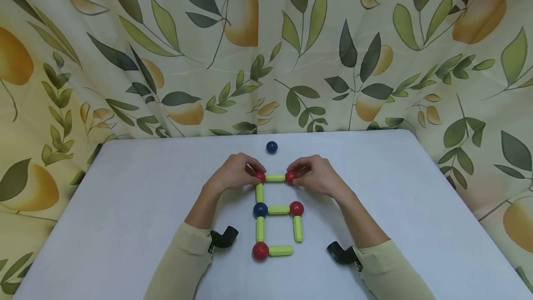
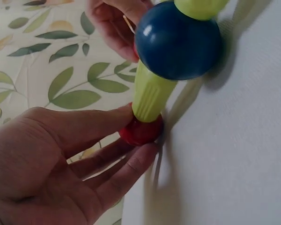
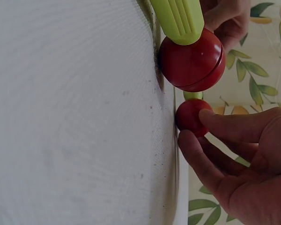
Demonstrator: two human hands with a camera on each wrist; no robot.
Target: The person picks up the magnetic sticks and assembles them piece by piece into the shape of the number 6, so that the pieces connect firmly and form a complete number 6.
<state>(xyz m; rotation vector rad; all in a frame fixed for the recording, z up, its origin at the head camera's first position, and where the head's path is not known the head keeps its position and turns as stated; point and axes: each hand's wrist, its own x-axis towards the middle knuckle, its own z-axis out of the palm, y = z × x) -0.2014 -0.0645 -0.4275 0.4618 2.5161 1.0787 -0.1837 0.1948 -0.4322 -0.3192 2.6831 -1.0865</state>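
Note:
On the white table lies a figure of yellow-green rods and balls. My left hand (image 1: 238, 171) pinches the red ball (image 2: 141, 131) at its top left corner, thumb on one side and fingers on the other. At the top right corner my right hand (image 1: 317, 175) pinches another red ball (image 3: 192, 117). A yellow-green rod (image 1: 275, 178) joins these two balls. Below, a blue ball (image 1: 260, 209) links by a rod (image 1: 278, 209) to a red ball (image 1: 296, 208). A larger-looking red ball (image 1: 260, 251) marks the bottom left, with a rod (image 1: 281, 250) pointing right.
A loose blue ball (image 1: 272, 147) sits near the table's far edge, beyond both hands. Behind the white table (image 1: 137, 207) hangs a leaf-and-fruit patterned cloth (image 1: 266, 73). Black wrist cameras (image 1: 225, 237) stick out from both sleeves beside the figure.

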